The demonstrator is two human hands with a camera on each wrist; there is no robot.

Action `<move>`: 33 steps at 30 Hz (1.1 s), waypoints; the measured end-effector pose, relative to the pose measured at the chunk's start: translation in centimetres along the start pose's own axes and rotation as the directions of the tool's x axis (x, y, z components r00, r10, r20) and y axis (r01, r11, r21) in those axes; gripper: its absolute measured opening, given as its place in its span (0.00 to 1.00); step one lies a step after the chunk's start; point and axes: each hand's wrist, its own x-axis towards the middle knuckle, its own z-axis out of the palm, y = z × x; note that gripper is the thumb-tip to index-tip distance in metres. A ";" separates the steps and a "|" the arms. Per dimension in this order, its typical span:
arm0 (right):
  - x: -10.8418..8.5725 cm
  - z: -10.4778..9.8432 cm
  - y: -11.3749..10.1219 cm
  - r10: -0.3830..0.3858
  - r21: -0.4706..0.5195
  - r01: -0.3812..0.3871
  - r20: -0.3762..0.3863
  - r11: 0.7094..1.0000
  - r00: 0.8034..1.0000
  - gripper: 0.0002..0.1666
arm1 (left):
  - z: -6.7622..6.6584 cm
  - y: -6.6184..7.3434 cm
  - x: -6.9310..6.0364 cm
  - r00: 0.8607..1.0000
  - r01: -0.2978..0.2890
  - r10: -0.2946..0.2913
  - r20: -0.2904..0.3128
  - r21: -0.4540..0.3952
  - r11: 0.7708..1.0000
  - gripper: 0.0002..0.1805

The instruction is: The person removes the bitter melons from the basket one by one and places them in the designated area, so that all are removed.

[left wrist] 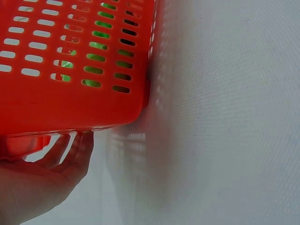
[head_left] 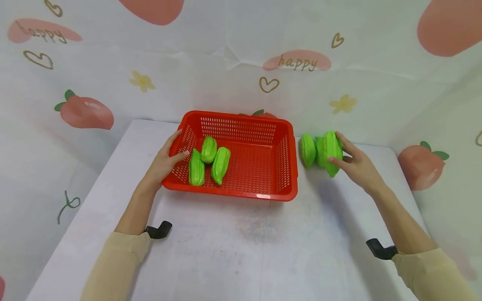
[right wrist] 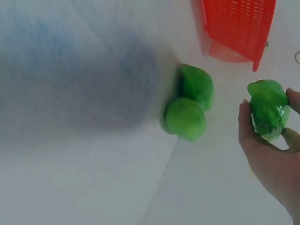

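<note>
A red plastic basket (head_left: 241,193) with slotted walls stands on the table. Three glossy green bitter melons, one of them this bitter melon (head_left: 220,165), lie in its left part. My left hand (head_left: 160,167) grips the basket's left rim, thumb over the inside; in the left wrist view its fingers (left wrist: 77,157) sit under the rim. Right of the basket, my right hand (head_left: 357,165) pinches a ridged green bitter melon (head_left: 332,146) between thumb and fingers. The right wrist view shows this melon (right wrist: 269,110) raised above the table, beside two others.
Two more bitter melons lie on the table right of the basket: one bitter melon (head_left: 308,151) close to its wall, another bitter melon (right wrist: 186,118) touching it. A printed cloth (head_left: 233,83) hangs behind the white table (head_left: 226,251).
</note>
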 end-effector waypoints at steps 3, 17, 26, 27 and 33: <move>0.0 -0.3 0.2 -0.005 0.014 0.005 -0.022 1.000 1.000 0.46 | 0.0 0.0 0.0 1.000 0.005 -0.005 0.000 0.000 1.000 0.40; 1.1 -1.9 2.0 0.029 0.000 -0.029 -0.085 1.000 0.996 0.46 | 0.2 0.2 0.1 1.000 0.005 -0.005 -0.002 -0.016 1.000 0.40; 1.5 -2.5 3.7 0.062 0.005 -0.062 -0.090 0.998 0.994 0.45 | 0.2 0.1 0.1 1.000 0.004 -0.004 -0.001 -0.013 1.000 0.39; 1.5 -2.5 3.8 0.062 0.006 -0.062 -0.091 0.998 0.994 0.45 | 0.2 0.1 0.1 1.000 0.004 -0.004 -0.001 -0.013 1.000 0.39; 2.1 -2.7 4.8 0.079 0.011 -0.078 -0.103 0.997 0.992 0.45 | 0.1 0.2 0.0 1.000 0.009 -0.009 -0.004 -0.014 1.000 0.39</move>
